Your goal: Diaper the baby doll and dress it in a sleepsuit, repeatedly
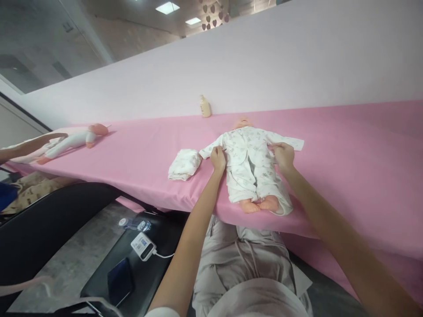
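Grey clothing (257, 299) is showing nearest; left hand (218, 159) and right hand (283, 155), fingers curled, are pinching the shirt (237, 147); uneven pulling might be twisting the doll (269, 203).

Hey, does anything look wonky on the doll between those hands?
A bit: on the picture's right, the doll's sleeve lies stretched out flat with no hand showing, and loose cloth sticks out beside its foot. Nothing looks spilled.
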{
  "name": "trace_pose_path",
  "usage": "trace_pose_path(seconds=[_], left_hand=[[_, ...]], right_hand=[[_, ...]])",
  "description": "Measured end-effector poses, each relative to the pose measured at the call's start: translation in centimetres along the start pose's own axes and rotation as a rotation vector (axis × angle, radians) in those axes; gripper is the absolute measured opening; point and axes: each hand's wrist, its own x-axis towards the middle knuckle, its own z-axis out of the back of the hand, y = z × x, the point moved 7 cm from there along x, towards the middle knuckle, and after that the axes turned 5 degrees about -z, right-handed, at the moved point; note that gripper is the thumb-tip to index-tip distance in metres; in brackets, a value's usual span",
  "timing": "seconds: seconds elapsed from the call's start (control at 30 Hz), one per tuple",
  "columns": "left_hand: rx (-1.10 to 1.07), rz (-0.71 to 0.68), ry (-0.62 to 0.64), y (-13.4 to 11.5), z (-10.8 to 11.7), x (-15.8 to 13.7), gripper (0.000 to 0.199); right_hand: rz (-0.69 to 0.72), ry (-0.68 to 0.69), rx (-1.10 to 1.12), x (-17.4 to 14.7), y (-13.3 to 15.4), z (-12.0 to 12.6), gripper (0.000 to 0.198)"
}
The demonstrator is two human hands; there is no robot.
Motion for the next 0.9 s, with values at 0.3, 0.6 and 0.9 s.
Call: trace_pose_path(seconds=[0.3,0.6,0.9], left_hand=[[0.056,0.02,0.119,2.0,-1.1,0.3,0.016],[0.16,-0.153,0.134,0.2,-1.2,-0.1,0.029],[0.29,-0.235,0.193,0.0,-1.6,-0.2,0.021]], right_hand=[[0.057,-0.027,-0.087,-0.4,-0.7,-0.7,0.032],[-0.138,-0.038,0.052,0.2,-2.2,-0.6,0.034],[-0.167,-0.024,0.074,0.0,-1.9,-0.3,0.038]])
